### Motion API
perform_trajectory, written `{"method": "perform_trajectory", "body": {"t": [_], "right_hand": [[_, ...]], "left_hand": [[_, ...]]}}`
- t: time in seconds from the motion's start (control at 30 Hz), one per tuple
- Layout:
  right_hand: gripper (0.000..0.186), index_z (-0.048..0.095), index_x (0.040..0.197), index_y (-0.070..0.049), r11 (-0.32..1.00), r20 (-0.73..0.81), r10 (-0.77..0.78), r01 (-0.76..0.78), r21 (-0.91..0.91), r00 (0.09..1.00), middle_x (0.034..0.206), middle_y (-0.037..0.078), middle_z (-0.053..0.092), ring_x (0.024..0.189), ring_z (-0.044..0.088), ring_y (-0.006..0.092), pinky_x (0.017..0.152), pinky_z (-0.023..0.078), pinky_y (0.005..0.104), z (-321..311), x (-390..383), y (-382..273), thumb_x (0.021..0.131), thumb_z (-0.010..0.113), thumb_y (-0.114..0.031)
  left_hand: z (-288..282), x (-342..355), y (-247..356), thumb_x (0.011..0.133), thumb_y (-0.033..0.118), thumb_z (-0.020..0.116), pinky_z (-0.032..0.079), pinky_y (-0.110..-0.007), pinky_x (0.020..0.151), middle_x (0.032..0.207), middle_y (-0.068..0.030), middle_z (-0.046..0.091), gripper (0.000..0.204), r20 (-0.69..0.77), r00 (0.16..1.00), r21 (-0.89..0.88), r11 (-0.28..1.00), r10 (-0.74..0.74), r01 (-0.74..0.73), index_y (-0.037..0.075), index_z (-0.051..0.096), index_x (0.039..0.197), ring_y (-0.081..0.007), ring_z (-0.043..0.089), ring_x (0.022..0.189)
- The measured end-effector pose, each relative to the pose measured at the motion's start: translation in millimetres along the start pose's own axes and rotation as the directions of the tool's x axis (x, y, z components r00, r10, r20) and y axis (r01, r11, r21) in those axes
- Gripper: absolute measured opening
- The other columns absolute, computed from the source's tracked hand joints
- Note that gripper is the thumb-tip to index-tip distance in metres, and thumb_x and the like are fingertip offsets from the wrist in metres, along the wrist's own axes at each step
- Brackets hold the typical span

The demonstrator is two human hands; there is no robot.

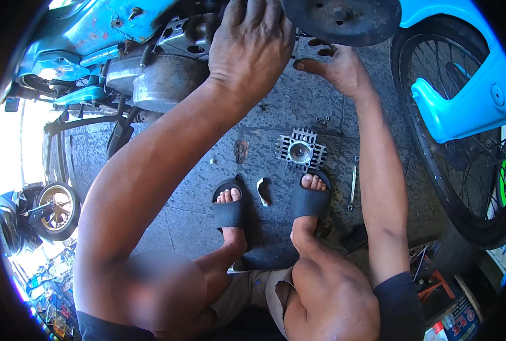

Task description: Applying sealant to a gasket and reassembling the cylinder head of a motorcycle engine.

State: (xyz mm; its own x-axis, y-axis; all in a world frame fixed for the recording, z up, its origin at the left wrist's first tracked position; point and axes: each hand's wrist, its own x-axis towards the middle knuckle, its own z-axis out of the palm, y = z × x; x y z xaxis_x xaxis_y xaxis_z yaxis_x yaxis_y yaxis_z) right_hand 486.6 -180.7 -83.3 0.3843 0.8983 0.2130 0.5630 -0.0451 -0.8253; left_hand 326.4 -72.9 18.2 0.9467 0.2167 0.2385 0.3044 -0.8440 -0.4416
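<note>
My left hand point(252, 51) reaches up over the motorbike's engine, back of the hand showing. Its fingertips run out at the top edge, so what they touch is hidden. Just right of it, my right hand point(344, 71) is below a round black disc point(372, 23) with a bolt in its middle. The right thumb and fingers are apart, and nothing shows between them. Left of my left hand sits the grey metal engine casing point(170, 82). On the floor, in front of my right foot, lies a finned cylinder head point(319, 152) with its hollow facing up.
A combination wrench point(353, 184) lies right of my right sandal. Between my feet is a small curved metal piece point(262, 192). The spoked front wheel point(403, 113) and blue fender point(463, 111) stand at right. Blue bodywork point(93, 34) fills the upper left; another wheel point(59, 210) is far left.
</note>
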Motion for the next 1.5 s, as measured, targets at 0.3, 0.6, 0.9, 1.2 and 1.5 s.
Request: {"method": "perform_trajectory", "body": {"t": [0.3, 0.6, 0.9, 1.2, 1.5], "right_hand": [[0.066, 0.067, 0.115, -0.011, 0.995, -0.005, -0.072, 0.071, -0.064, 0.997, 0.114, 0.013, 0.068, 0.108, 0.065, 0.0276, 0.089, 0.054, 0.0430, -4, 5, 2, 0.062, 0.088, -0.044], [0.061, 0.067, 0.115, -0.013, 0.993, -0.030, -0.098, 0.096, -0.075, 0.995, 0.116, 0.012, 0.068, 0.110, 0.064, 0.0279, 0.090, 0.054, 0.0453, 4, 4, 4, 0.066, 0.087, -0.043], [0.063, 0.066, 0.116, -0.012, 0.993, -0.024, -0.115, 0.114, -0.030, 0.993, 0.115, 0.011, 0.068, 0.110, 0.064, 0.0270, 0.092, 0.054, 0.0448, 8, 4, 14, 0.067, 0.085, -0.048], [0.070, 0.062, 0.122, -0.012, 0.989, -0.045, -0.146, 0.144, -0.034, 0.988, 0.118, 0.010, 0.066, 0.112, 0.063, 0.0269, 0.092, 0.054, 0.0431, 12, 3, 14, 0.068, 0.084, -0.050], [0.060, 0.063, 0.119, -0.006, 0.960, -0.111, 0.095, -0.061, 0.274, 0.989, 0.111, 0.014, 0.068, 0.107, 0.064, 0.0251, 0.093, 0.052, 0.0399, 17, -16, 17, 0.076, 0.080, -0.043]], "left_hand": [[11, 0, 8, 0.081, 0.018, 0.057, 0.035, -0.049, 0.100, 0.133, -0.0242, 0.048, 0.049, -0.095, 0.993, -0.190, 0.981, -0.067, 0.048, -0.004, 0.053, 0.125, -0.0357, 0.044, 0.120], [15, -2, 8, 0.077, 0.013, 0.060, 0.035, -0.052, 0.099, 0.122, -0.0252, 0.050, 0.050, -0.156, 0.984, -0.257, 0.966, -0.083, 0.041, -0.003, 0.051, 0.123, -0.0386, 0.046, 0.114], [12, -3, 9, 0.075, 0.011, 0.061, 0.034, -0.053, 0.101, 0.123, -0.0254, 0.049, 0.052, -0.144, 0.986, -0.286, 0.957, -0.083, 0.038, -0.003, 0.051, 0.124, -0.0395, 0.046, 0.115], [35, -9, 16, 0.063, 0.025, 0.090, 0.047, -0.049, 0.101, 0.139, -0.0181, 0.045, 0.101, -0.136, 0.973, -0.243, 0.959, -0.184, 0.148, 0.029, 0.031, 0.145, -0.0381, 0.044, 0.131], [40, 11, 11, 0.081, 0.028, 0.063, 0.038, -0.053, 0.094, 0.117, -0.0253, 0.056, 0.042, -0.551, 0.822, -0.248, 0.969, -0.144, 0.004, 0.002, 0.059, 0.114, -0.0390, 0.052, 0.112]]}}
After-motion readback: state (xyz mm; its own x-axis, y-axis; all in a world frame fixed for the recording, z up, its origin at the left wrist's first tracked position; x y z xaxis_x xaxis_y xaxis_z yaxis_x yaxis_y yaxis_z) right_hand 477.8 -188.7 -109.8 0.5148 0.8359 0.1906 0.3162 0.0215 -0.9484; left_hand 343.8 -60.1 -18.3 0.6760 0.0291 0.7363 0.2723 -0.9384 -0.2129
